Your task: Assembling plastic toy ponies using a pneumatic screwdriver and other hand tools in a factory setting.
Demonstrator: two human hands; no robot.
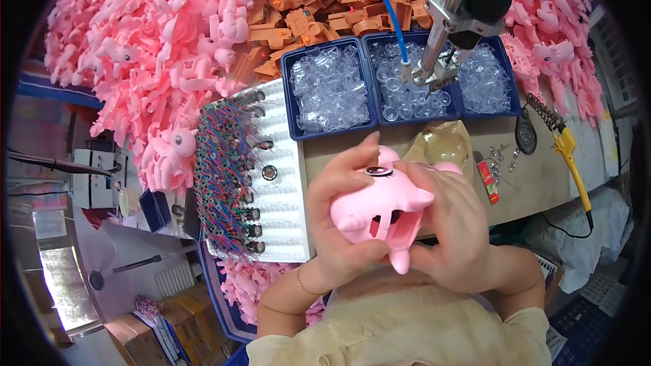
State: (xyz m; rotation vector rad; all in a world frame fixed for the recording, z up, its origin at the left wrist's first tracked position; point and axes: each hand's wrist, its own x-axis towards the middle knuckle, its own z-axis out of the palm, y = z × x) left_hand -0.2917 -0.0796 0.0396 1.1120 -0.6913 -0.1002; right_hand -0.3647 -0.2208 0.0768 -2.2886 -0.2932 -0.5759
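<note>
toy [352,211] before bins [336,133], soldering iron [574,166] right

1. Workbench [532,186]: brown top, central, extending toward the right.
2. Grey surface [125,240]: left of the workbench; floor or wall cannot be determined.
3. Pole [139,264]: crosses in front of the grey surface.
4. Bright patch [68,291]: far left, strong white glare; source indeterminate.
5. Cardboard box [135,335]: lower left.
6. White slatted panel [616,47]: upper right edge.
</note>
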